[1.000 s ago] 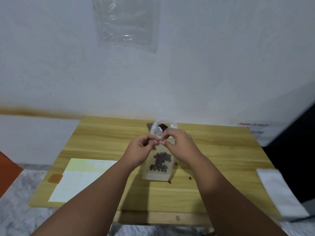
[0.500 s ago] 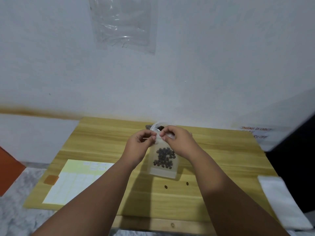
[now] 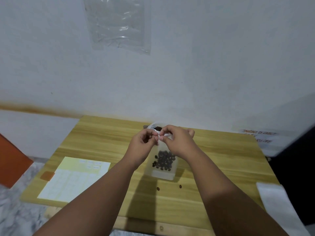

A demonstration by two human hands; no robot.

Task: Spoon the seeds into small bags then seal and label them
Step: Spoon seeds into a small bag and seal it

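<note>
Probably a home room, wooden table (image 3: pixel 109 133), plain white wall (image 3: pixel 204 65), marble-patterned floor (image 3: pixel 15 217)

Both forearms are stretched forward; the left hand (image 3: pixel 142 147) and right hand (image 3: pixel 178 142) are held together, fingers curled, the bag (image 3: pixel 162 173) top pinched between their fingertips.

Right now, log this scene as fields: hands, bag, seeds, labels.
left hand: pinches bag top
right hand: pinches bag top
bag: upright, seeds inside; seal state unclear
loose seeds: two on table, nearer than bag
label sheet: flat on table, left of bag
</note>
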